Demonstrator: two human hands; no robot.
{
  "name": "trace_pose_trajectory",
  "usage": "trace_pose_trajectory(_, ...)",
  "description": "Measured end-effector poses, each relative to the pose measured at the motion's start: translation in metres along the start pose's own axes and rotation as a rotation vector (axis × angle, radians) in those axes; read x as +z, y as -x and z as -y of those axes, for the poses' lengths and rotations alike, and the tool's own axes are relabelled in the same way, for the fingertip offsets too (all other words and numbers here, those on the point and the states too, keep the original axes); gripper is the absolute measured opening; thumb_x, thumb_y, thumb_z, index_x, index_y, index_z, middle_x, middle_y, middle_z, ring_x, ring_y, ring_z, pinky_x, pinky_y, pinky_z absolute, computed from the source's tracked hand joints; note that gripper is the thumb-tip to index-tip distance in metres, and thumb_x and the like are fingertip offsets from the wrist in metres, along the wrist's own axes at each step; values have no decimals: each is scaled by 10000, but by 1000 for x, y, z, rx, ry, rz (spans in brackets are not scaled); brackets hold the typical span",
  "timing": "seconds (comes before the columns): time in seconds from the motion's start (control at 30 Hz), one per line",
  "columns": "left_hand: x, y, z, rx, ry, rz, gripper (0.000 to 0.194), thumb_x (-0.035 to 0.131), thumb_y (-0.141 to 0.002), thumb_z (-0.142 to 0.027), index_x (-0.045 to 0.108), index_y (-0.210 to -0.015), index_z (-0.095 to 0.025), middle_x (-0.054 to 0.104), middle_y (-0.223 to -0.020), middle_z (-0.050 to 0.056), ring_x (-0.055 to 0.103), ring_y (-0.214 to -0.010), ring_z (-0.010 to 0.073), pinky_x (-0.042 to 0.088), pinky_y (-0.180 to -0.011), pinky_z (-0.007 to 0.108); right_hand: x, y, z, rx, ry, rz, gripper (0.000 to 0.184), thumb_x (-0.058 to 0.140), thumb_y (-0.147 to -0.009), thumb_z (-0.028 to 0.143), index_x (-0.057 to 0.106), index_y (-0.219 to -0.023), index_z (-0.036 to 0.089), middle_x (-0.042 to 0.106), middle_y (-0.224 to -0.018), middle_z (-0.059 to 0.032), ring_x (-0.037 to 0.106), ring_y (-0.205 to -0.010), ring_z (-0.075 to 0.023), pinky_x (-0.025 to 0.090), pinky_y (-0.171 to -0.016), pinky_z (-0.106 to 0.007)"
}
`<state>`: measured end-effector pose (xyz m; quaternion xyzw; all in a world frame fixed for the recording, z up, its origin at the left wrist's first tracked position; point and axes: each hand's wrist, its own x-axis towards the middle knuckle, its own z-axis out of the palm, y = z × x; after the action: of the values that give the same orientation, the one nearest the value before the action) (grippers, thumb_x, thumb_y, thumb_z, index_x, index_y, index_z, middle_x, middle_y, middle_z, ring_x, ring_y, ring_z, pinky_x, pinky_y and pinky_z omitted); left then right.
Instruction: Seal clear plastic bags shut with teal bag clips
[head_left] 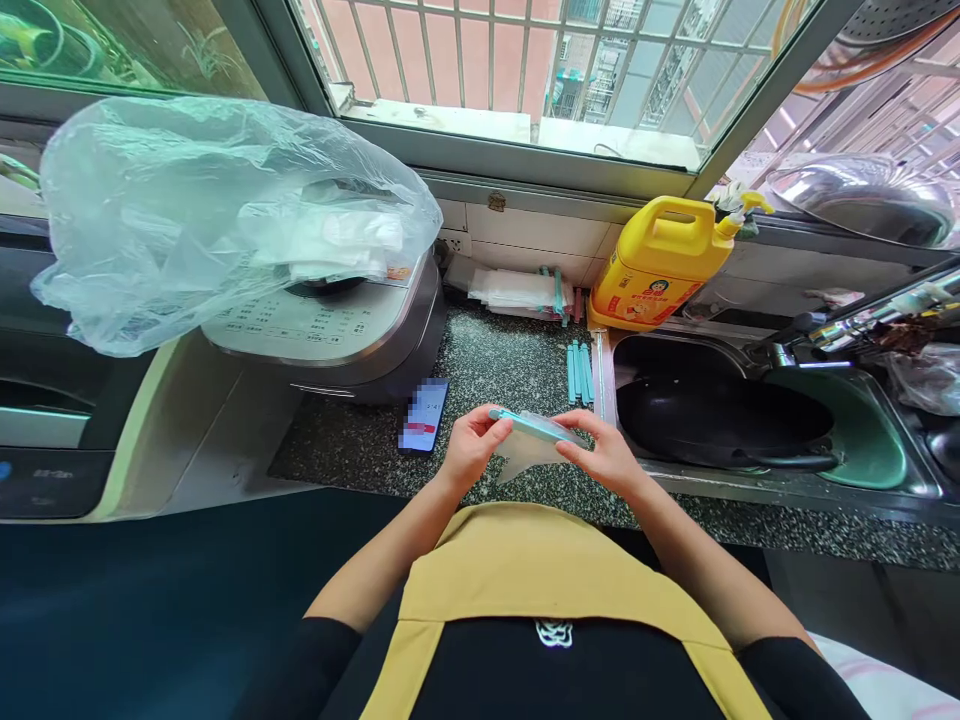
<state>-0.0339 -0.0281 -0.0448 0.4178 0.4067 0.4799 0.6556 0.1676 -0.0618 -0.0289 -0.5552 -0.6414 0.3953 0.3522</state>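
Both my hands hold a small clear plastic bag (525,455) with a teal sealing clip (534,427) across its top, above the speckled counter (495,375). My left hand (471,447) pinches the clip's left end with closed fingers. My right hand (604,453) grips the clip's right end, fingers closed too. More teal clips (579,372) lie on the counter just beyond, next to the sink's edge. A stack of clear bags (521,291) rests against the tiled wall.
A rice cooker (337,330) under a big plastic bag (202,215) stands at left, a phone (424,415) before it. A yellow detergent jug (660,262) stands by the sink, which holds a black wok (720,420) and green basin (862,440).
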Motion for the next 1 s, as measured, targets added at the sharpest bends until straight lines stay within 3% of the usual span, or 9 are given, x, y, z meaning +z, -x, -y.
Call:
trace_pose_trajectory(0.1, 5, 2, -4, -19, -57, 95, 342, 739, -630, -463, 633, -662, -140, 537, -623, -16, 458, -572, 84, 374, -546, 206, 2, -8, 15, -101, 139, 41, 223, 649, -752, 374, 664, -896, 205, 688, -896, -68, 604, -858, -214, 468, -787, -357)
trace_pose_trajectory(0.2, 9, 3, -6, -28, -93, 132, 341, 736, -638, -463, 621, -662, -143, 542, -623, -14, 469, -580, 91, 384, -556, 211, 12, -13, 22, -78, 169, 64, 171, 628, -760, 344, 649, -838, 194, 671, -803, -48, 586, -753, -183, 451, -690, -308)
trace_pose_trajectory(0.5, 12, 0, -7, -48, -46, 64, 359, 778, -577, -462, 622, -687, -158, 608, -672, 2, 526, -618, 109, 440, -628, 239, 26, -10, 16, -17, 27, 7, 166, 590, -777, 336, 628, -761, 175, 637, -736, -29, 557, -702, -155, 424, -650, -269)
trace_pose_trajectory(1.0, 9, 2, 2, 93, -200, 21, 240, 711, -691, -385, 647, -661, -156, 568, -673, 5, 488, -638, 115, 406, -637, 237, 34, -8, 16, 46, -48, -53, 211, 608, -756, 373, 614, -672, 180, 595, -656, -12, 504, -614, -133, 386, -564, -248)
